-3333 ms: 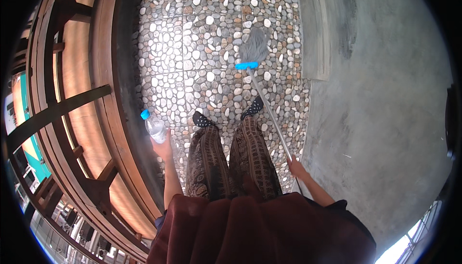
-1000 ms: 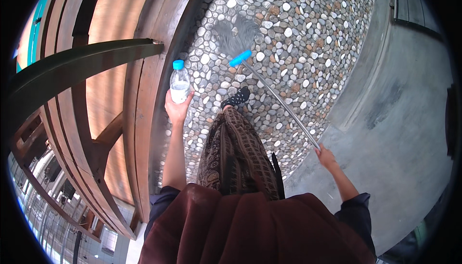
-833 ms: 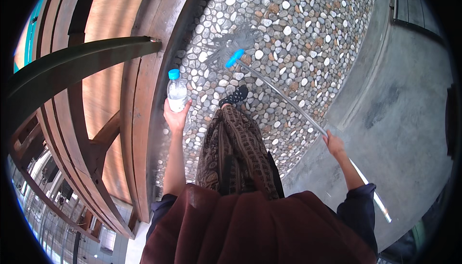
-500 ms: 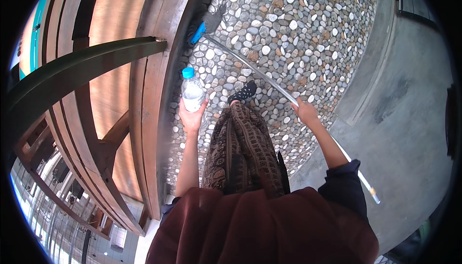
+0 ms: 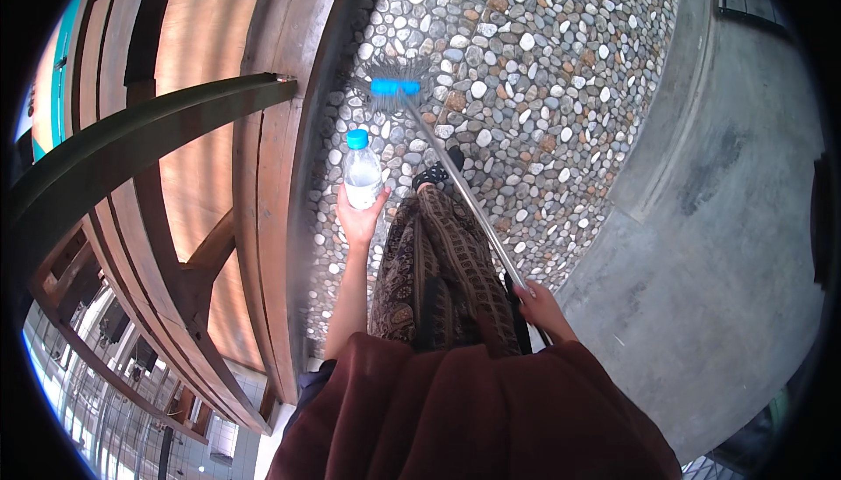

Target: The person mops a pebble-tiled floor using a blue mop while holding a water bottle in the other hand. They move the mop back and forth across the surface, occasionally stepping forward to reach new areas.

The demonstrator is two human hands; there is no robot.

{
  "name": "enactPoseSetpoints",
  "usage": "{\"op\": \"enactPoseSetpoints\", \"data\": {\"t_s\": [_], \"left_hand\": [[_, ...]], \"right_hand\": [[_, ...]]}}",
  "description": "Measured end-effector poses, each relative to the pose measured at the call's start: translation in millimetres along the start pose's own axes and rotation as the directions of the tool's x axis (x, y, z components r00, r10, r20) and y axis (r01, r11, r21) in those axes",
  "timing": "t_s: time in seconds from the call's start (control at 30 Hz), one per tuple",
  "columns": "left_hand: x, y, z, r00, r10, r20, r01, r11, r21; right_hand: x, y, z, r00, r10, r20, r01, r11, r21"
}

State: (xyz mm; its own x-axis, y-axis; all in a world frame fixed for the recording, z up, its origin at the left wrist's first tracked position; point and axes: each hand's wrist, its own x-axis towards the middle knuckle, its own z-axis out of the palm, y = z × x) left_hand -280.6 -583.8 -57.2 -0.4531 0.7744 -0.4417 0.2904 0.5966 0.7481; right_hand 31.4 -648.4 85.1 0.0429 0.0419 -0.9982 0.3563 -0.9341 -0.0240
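My left hand (image 5: 357,222) grips a bottle (image 5: 363,180), cap (image 5: 357,139) at 12 o'clock; my right hand (image 5: 540,308) grips the mop (image 5: 457,177), blue head (image 5: 395,88) at 11.

- The grey string mop head (image 5: 396,71), with its blue plastic bar (image 5: 394,88), now lies nearer and farther right from the brown wooden beam (image 5: 302,42), bar turned crosswise.
- The right hand (image 5: 541,307) is drawn nearer the body.
- The silver metal handle (image 5: 480,217) now crosses the black, white-dotted sock (image 5: 429,178).
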Motion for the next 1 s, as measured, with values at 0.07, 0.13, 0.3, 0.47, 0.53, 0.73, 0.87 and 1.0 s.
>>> {"op": "enactPoseSetpoints", "data": {"t_s": [0.07,0.13,0.3,0.47,0.53,0.73,0.87,1.0], "left_hand": [[-4,0,-3,0.999,-0.027,-0.026,0.027,1.000,-0.010],[-5,-1,-8,1.000,0.000,-0.031,-0.001,0.999,-0.038],[-7,2,-21,0.999,-0.035,-0.021,0.034,0.997,-0.062],[-4,9,-25,1.000,-0.024,-0.016,0.023,0.998,-0.055],[-1,12,-24,1.000,-0.024,-0.009,0.023,0.998,-0.064],[6,15,-18,0.998,-0.035,0.049,0.040,0.994,-0.103],[9,15,-15,0.999,-0.020,0.042,0.025,0.992,-0.123],[13,16,-18,0.999,-0.008,0.036,0.012,0.993,-0.119]], "right_hand": [[34,-32,28,0.984,-0.103,0.145,0.046,0.935,0.352],[62,-68,51,0.966,-0.221,0.138,0.101,0.805,0.584],[116,-168,39,0.815,-0.538,0.218,0.058,0.449,0.891],[118,-163,40,0.806,-0.452,0.382,-0.098,0.534,0.839],[105,-131,49,0.781,-0.445,0.437,-0.122,0.579,0.806],[38,-25,61,0.722,-0.251,0.644,-0.532,0.394,0.750],[30,-12,73,0.687,-0.361,0.630,-0.586,0.237,0.775],[40,-42,80,0.678,-0.438,0.590,-0.561,0.209,0.801]]}}
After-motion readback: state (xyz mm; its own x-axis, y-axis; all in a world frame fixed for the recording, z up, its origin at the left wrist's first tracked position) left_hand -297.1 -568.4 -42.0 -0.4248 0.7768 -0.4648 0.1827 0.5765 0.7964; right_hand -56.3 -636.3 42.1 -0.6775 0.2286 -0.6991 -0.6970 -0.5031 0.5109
